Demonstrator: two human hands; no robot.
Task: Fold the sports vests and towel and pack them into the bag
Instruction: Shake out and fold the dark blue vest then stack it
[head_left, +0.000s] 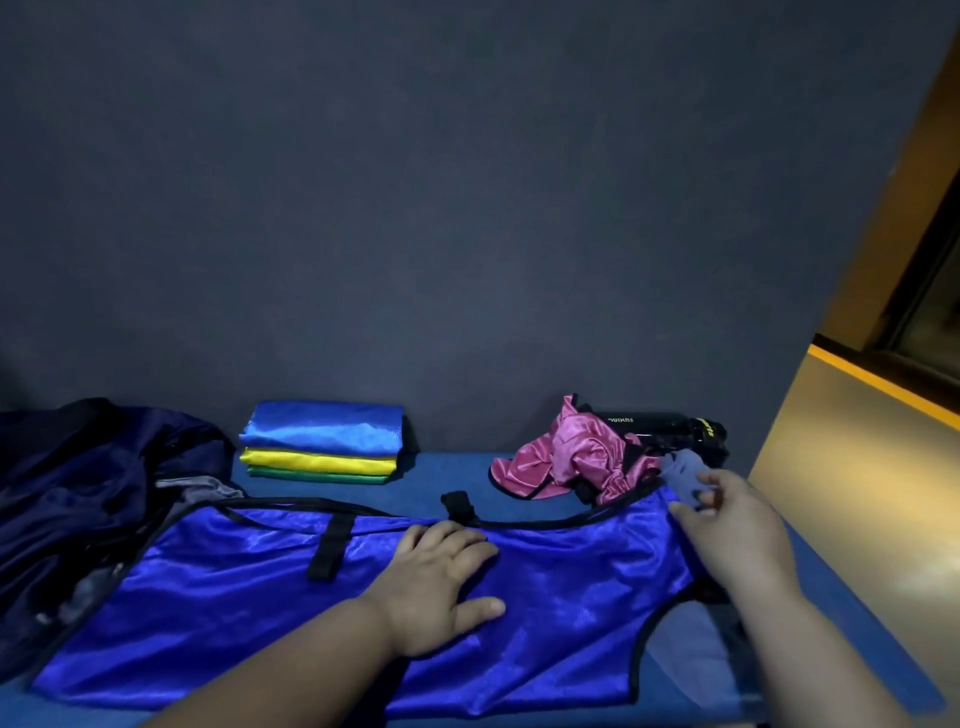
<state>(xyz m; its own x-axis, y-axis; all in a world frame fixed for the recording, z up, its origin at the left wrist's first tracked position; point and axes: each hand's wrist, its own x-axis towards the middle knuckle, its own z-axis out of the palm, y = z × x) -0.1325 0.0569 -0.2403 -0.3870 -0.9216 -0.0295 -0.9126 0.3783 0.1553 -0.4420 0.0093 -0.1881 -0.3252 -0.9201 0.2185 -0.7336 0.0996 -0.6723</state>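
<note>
A shiny blue sports vest (249, 587) with black trim lies spread flat across the blue surface. My left hand (441, 577) rests flat on its middle, fingers straight. At the vest's far right corner my right hand (727, 525) pinches the shoulder edge of the vest. A crumpled pink vest (571, 457) lies behind it. Three folded vests (324, 441), blue on yellow on green, are stacked at the back. A dark navy bag (67, 488) sits open at the left.
A black pouch with lettering (665, 428) lies behind the pink vest against the dark wall. The blue surface (447, 467) ends at the right, where a tan floor with an orange-edged step (883, 384) begins.
</note>
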